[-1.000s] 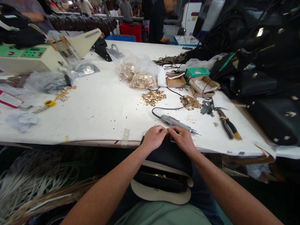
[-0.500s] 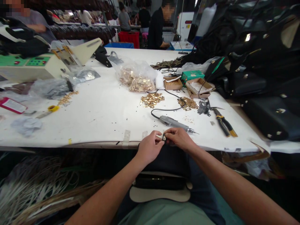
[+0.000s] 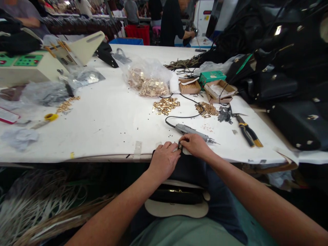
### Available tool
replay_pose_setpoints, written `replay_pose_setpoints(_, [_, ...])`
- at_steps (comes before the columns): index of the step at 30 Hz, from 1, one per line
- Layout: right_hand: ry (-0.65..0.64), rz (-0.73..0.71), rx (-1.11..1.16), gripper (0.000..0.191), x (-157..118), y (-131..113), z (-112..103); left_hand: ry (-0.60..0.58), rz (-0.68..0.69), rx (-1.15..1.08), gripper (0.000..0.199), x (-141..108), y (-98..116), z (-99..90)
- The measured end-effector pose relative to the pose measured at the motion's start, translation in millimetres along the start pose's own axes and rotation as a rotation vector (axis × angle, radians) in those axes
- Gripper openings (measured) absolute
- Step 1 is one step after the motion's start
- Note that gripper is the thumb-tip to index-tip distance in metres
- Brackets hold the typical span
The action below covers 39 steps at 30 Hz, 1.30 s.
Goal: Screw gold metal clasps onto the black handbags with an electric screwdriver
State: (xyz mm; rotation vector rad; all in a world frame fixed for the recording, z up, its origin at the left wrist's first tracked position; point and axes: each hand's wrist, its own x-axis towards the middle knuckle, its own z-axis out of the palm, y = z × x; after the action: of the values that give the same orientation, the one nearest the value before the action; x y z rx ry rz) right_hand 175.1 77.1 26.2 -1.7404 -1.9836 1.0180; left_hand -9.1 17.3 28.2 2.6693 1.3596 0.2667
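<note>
A black bag point(image 3: 188, 172) with a cream edge and a gold zipper rests on my lap against the table edge. At its top a small black tab with a gold-coloured metal fitting point(image 3: 180, 146) shows between my hands. My right hand point(image 3: 195, 145) pinches this tab from the right, thumb and index finger closed on it. My left hand point(image 3: 165, 159) lies closed over the bag's upper edge, its fingertips against the tab's left side; the thumb is mostly hidden. Just beyond the right hand lies a grey electric screwdriver point(image 3: 191, 131), touched by neither hand.
Gold metal fittings lie in one pile point(image 3: 166, 106) and another point(image 3: 207, 109), behind the screwdriver. Pliers point(image 3: 248, 131) are at the right, near dark metal plates point(image 3: 224, 114). A plastic bag of fittings point(image 3: 151, 82) and cardboard boxes point(image 3: 220, 90) stand farther back. Black bags point(image 3: 299, 124) crowd the right.
My left hand has turned palm-down and closed over the bag's edge, its fingers lower than before. My right hand still pinches the tab, slightly higher. The camera view has shifted a little.
</note>
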Motion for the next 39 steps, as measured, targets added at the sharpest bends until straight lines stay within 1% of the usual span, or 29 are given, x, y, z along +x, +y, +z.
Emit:
replay_pose_setpoints(2, [0.013, -0.05, -0.077, 0.018, 2, 2, 1, -0.017, 0.02, 0.005, 0.023, 1, 0, -1.9])
replay_pose_setpoints(3, [0.008, -0.051, -0.084, 0.018, 3, 4, 2, -0.022, 0.025, 0.003, 0.025, 1, 1, -2.6])
replay_pose_setpoints(5, [0.01, -0.051, -0.084, 0.017, 3, 6, 4, -0.033, 0.029, -0.001, 0.026, 1, 2, -3.7])
replay_pose_setpoints(10, [0.073, -0.05, -0.078, 0.017, 0, 10, 10, -0.055, 0.038, -0.027, 0.029, -3, 2, -2.7])
replay_pose_setpoints(15, [0.076, -0.085, -0.079, 0.012, 2, 12, 11, -0.06, 0.053, -0.022, 0.033, -4, 2, -0.2])
replay_pose_setpoints(19, [0.084, -0.106, -0.062, 0.014, 1, 13, 13, -0.112, 0.073, 0.025, 0.032, 2, 4, -8.2])
replay_pose_setpoints(21, [0.118, -0.131, -0.012, 0.014, -3, 12, 13, -0.133, 0.064, 0.043, 0.031, 5, 6, -13.4])
replay_pose_setpoints(23, [0.179, -0.171, 0.068, 0.014, -11, 11, 10, -0.142, 0.056, 0.055, 0.031, 7, 8, -16.5])
replay_pose_setpoints(26, [0.279, -0.185, 0.134, 0.013, -23, 13, -9, -0.128, 0.049, 0.062, 0.032, 6, 7, -15.0])
replay_pose_setpoints(28, [0.341, -0.138, 0.123, 0.012, -27, 22, -30, -0.102, 0.04, 0.058, 0.032, 5, 6, -10.8])
replay_pose_setpoints(30, [0.386, -0.052, 0.04, 0.014, -22, 38, -58, -0.072, 0.026, 0.05, 0.033, 3, 3, -6.0])
replay_pose_setpoints(33, [0.4, 0.081, -0.138, 0.019, 1, 66, -97, -0.051, 0.008, 0.029, 0.034, 1, 1, -0.4])
replay_pose_setpoints(35, [0.391, 0.143, -0.206, 0.019, 23, 81, -115, -0.053, -0.001, 0.013, 0.035, 0, 0, 1.6])
replay_pose_setpoints(37, [0.383, 0.208, -0.246, 0.019, 45, 90, -123, -0.058, -0.011, -0.002, 0.036, 0, -1, 2.6])
replay_pose_setpoints(39, [0.386, 0.292, -0.284, 0.024, 63, 93, -122, -0.063, -0.024, -0.016, 0.037, -1, -1, 2.8])
